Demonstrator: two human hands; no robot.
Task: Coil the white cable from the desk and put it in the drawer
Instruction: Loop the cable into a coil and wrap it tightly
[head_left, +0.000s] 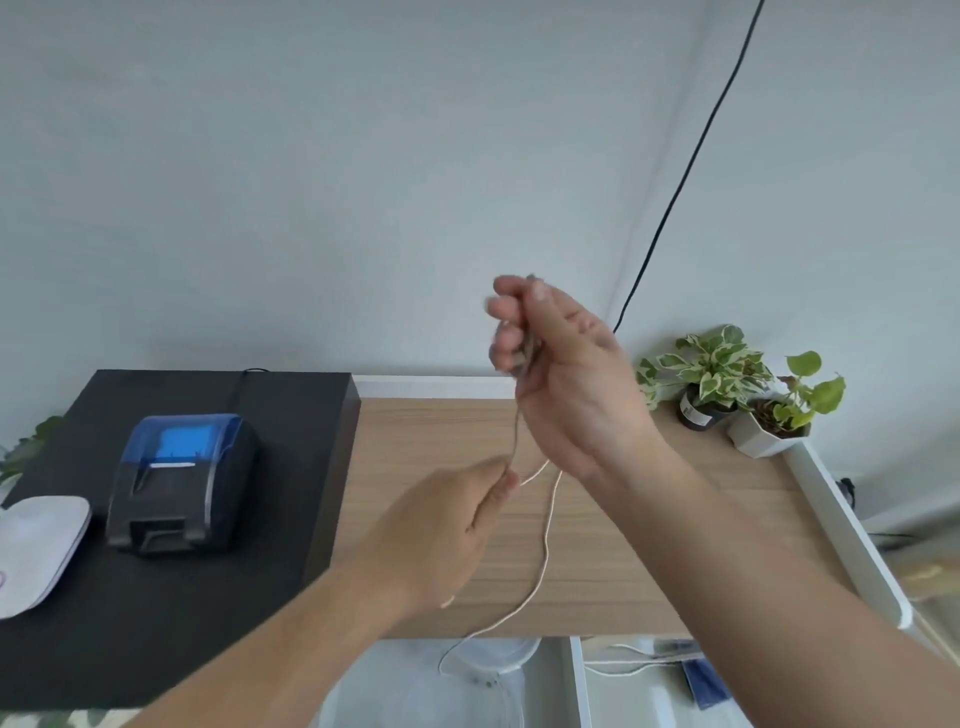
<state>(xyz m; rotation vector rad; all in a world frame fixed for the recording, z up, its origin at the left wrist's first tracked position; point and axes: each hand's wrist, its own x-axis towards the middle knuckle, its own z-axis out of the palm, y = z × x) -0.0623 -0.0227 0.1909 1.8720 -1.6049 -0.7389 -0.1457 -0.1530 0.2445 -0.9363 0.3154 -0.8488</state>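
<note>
Here, a wooden desk (441, 519) meets a pale wall (311, 182), plants (727, 374) cornered.

Pale blue-grey wall (363, 156) (evenly lit) behind a wooden desk (426, 467).

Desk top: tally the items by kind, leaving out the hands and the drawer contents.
Potted plants: 2, one in a black pot, one in a white pot
Printer: 1
White device at the left edge: 1
White cable: 1
Black mat: 1
Total: 6
</note>
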